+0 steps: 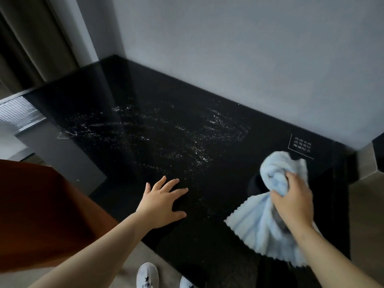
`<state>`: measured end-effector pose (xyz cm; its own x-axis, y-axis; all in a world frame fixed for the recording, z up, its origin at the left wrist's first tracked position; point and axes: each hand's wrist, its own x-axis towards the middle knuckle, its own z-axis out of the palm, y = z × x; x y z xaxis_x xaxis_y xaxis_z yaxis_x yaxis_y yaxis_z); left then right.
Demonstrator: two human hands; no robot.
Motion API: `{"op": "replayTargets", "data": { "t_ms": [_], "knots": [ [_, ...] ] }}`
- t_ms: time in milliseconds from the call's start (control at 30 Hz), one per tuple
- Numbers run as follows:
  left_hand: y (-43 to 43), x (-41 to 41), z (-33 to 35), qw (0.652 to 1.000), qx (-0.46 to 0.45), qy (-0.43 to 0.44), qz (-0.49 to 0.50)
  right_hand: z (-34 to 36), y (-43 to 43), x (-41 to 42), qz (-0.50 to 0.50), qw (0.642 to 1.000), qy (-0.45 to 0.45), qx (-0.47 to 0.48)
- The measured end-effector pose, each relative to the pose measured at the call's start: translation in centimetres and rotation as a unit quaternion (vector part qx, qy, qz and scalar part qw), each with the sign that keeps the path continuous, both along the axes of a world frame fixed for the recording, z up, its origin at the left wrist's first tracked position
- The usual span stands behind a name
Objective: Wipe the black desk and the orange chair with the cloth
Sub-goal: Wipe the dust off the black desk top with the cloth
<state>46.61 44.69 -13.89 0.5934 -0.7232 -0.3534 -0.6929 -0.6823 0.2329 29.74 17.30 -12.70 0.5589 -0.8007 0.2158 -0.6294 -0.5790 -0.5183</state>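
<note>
At the far left, the orange chair (41,204) fills the lower corner. Its edge lies close to the front edge of the black desk (166,96), with only a narrow strip of floor (133,258) between them. Above the chair, a grey panel (68,159) stands just beside the desk's left front corner, and a ribbed vent (18,115) runs along the desk's left end, below a curtain (31,38).

The desk runs from that end to the right, and its back edge meets the pale wall (249,59) all the way along. White streaks and specks (155,132) are scattered across its middle, and that whole stretch is bare of objects.

The left hand (164,202) lies flat on the desk near the front edge, fingers straight and spread, holding nothing. Two white shoes (147,275) stand on the floor below it, close to the desk's front.

Further right, the right hand (295,202) grips the bunched light blue cloth (268,225), with its fingers curled round it. One wad of the cloth sticks up past the fingers, and a loose ribbed flap hangs toward the front edge. Whether the cloth touches the surface cannot be told. A small printed white label (301,145) sits just behind the cloth, near the back edge. Past it, the desk's right end stops at a corner of the wall.
</note>
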Motion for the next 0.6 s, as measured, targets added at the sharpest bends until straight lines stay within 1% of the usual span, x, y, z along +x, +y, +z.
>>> {"op": "replayTargets", "data": {
  "t_ms": [33, 67, 100, 133, 200, 233, 300, 333, 367, 400, 433, 467, 500, 533, 567, 600],
  "knots": [
    [-0.1, -0.2, 0.0, 1.0, -0.007, -0.001, 0.009, -0.1, -0.9, -0.2, -0.05, 0.995, 0.085, 0.006],
    [-0.2, -0.4, -0.1, 1.0, -0.014, -0.001, 0.019, -0.1, -0.9, -0.2, -0.064, 0.985, 0.159, 0.004],
    [-0.3, -0.5, -0.1, 0.999, -0.021, 0.0, 0.028, -0.2, -0.2, -0.1, -0.049, 0.979, 0.199, -0.011],
    [-0.4, -0.6, -0.1, 0.999, -0.026, 0.002, 0.036, -0.4, 1.0, 0.3, -0.015, 0.977, 0.211, -0.036],
    [-0.5, -0.7, -0.1, 0.998, -0.03, 0.006, 0.047, -1.1, 4.0, 1.3, 0.093, 0.976, 0.181, -0.082],
    [-0.6, -0.8, -0.1, 0.998, -0.028, 0.005, 0.049, -1.4, 5.3, 1.6, 0.164, 0.971, 0.152, -0.084],
    [-0.5, -0.8, -0.1, 0.999, -0.021, 0.0, 0.049, -1.4, 6.3, 1.8, 0.286, 0.951, 0.103, -0.051],
    [-0.5, -0.8, -0.1, 0.999, -0.018, 0.001, 0.05, -1.0, 5.4, 1.6, 0.302, 0.949, 0.081, -0.044],
    [-0.6, -0.8, -0.1, 0.999, -0.017, 0.004, 0.05, -0.9, 3.9, 1.4, 0.276, 0.958, 0.064, -0.048],
    [-0.6, -0.8, -0.1, 0.998, -0.016, 0.008, 0.052, -0.9, 2.0, 1.0, 0.216, 0.973, 0.064, -0.052],
    [-0.6, -0.8, -0.1, 0.998, -0.017, 0.011, 0.055, -0.8, 0.1, 0.6, 0.134, 0.986, 0.086, -0.047],
    [-0.7, -0.8, 0.0, 0.998, -0.016, 0.013, 0.058, -0.6, -1.2, 0.2, 0.049, 0.992, 0.115, -0.024],
    [-0.8, -0.9, 0.1, 0.998, -0.016, 0.015, 0.062, -0.6, -1.8, 0.0, -0.009, 0.99, 0.144, 0.003],
    [-0.9, -0.9, 0.1, 0.998, -0.018, 0.014, 0.066, -0.6, -1.5, 0.1, -0.021, 0.985, 0.168, 0.008],
    [-1.0, -0.9, 0.2, 0.997, -0.022, 0.013, 0.071, -0.7, -0.3, 0.4, 0.002, 0.983, 0.184, -0.009],
    [-1.0, -1.0, 0.2, 0.997, -0.025, 0.012, 0.076, -0.8, 1.3, 0.9, 0.047, 0.98, 0.189, -0.034]
  ]
}}
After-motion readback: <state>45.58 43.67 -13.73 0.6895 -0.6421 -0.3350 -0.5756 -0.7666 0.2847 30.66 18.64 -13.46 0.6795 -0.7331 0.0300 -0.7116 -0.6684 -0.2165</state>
